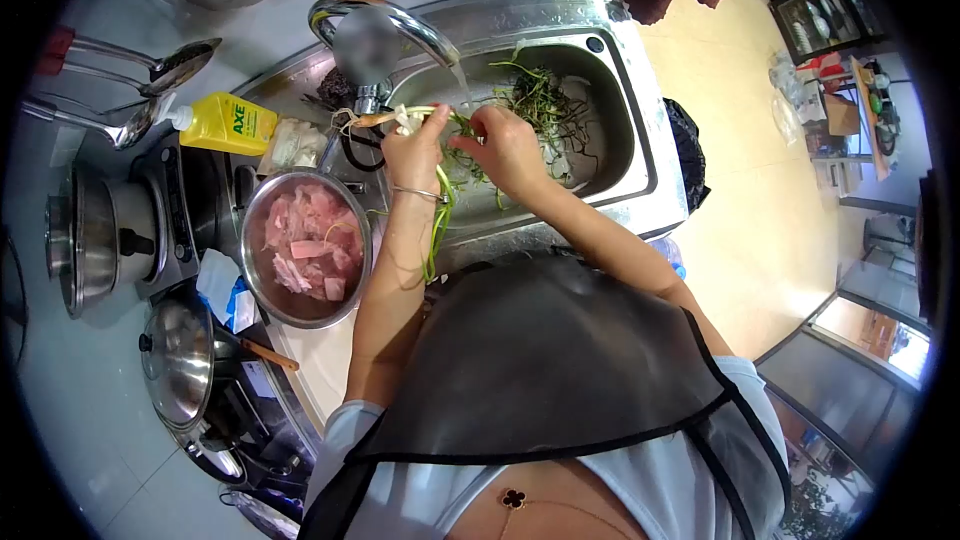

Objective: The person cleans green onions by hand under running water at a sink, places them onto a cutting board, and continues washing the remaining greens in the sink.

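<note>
Fingers (437, 120) of your left hand (412, 157) are gripping the scallions (441, 212), closed around the stems; roots are poking out to the left, green tops are hanging down beside your wrist. Your right hand (508, 152) is hovering just beside it over the basin, fingers curling inward with the tips near some green; can't tell whether they're pinching it.

Your left hand is working above the left edge of the sink (645, 155). Water (463, 82) is running from the faucet (425, 32) just past your fingers, and its arch is crowding the far-left side. A heap of greens (540, 105) is lying in the far part of the basin; bare steel is showing along the right wall, leaving your right hand room there.

Left is tighter: the metal bowl (250, 265) of pink meat (310, 240) is sitting right beside your left forearm, with the yellow bottle (228, 125) standing behind it. Beyond the sink's right edge, a black bag (684, 155) is hanging.
</note>
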Demonstrator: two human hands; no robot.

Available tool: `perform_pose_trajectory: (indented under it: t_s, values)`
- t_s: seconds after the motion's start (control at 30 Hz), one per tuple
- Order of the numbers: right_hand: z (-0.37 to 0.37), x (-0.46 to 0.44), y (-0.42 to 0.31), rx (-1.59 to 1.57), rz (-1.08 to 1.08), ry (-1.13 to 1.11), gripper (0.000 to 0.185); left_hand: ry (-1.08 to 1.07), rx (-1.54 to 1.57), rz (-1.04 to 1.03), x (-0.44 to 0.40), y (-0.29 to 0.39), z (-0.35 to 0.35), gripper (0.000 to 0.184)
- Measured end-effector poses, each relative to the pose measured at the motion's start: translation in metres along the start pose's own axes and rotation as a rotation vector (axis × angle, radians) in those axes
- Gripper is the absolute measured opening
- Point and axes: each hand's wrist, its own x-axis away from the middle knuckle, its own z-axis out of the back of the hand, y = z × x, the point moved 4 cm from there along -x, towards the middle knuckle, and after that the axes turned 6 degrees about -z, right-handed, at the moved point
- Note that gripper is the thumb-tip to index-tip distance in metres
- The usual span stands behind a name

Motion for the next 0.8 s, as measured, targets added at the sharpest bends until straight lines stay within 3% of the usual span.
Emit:
perform_pose_trajectory:
  t_s: [0.2,0.3,0.37,0.4,0.47,0.5,0.53,0.6,0.63,0.7,0.73,0.77,0.8]
  values:
    - [-0.009,-0.003,0.008,0.154,0.002,0.116,0.015,0.021,-0.002,-0.063,0.008,-0.003,-0.012,0.013]
    - [-0.007,-0.004,0.012,-0.039,0.045,0.083,0.012,0.006,-0.101,-0.107,0.004,-0.002,-0.009,0.012]
    - [-0.007,-0.009,0.024,-0.451,-0.153,-0.059,0.011,-0.097,-0.399,-0.205,-0.002,-0.001,-0.007,0.013]
    - [-0.002,-0.012,0.023,-0.450,-0.154,-0.060,0.011,-0.096,-0.399,-0.203,-0.004,-0.004,-0.006,0.013]
    - [0.003,-0.017,0.025,-0.925,-0.393,-0.224,0.010,-0.216,-0.448,-0.282,-0.007,-0.007,-0.009,0.013]
    - [0.009,-0.019,0.026,-1.025,-0.393,-0.256,0.011,-0.238,-0.411,-0.268,-0.008,-0.007,-0.009,0.012]
    - [0.015,-0.020,0.026,-1.114,-0.470,-0.283,0.012,-0.238,-0.410,-0.268,-0.012,-0.009,-0.005,0.012]
    - [0.043,-0.028,0.024,-1.117,-0.453,-0.218,0.012,-0.305,-0.682,-0.565,-0.018,-0.007,0.002,0.013]
    - [0.057,-0.035,0.029,-1.101,-0.425,-0.132,0.012,-0.303,-0.682,-0.564,-0.019,-0.002,0.007,0.013]
    - [0.084,-0.050,0.051,-1.052,-0.405,0.026,0.012,-0.302,-0.736,-0.214,-0.024,-0.003,0.021,0.014]
    - [0.098,-0.058,0.067,-1.020,-0.412,0.098,0.012,-0.300,-0.735,-0.213,-0.027,-0.001,0.027,0.014]
    - [0.105,-0.066,0.092,-0.751,-0.362,0.086,0.008,-0.284,-0.536,-0.058,-0.030,-0.003,0.035,0.014]
    - [0.098,-0.063,0.125,-0.750,-0.363,0.085,0.008,-0.267,-0.335,0.094,-0.032,-0.007,0.039,0.015]
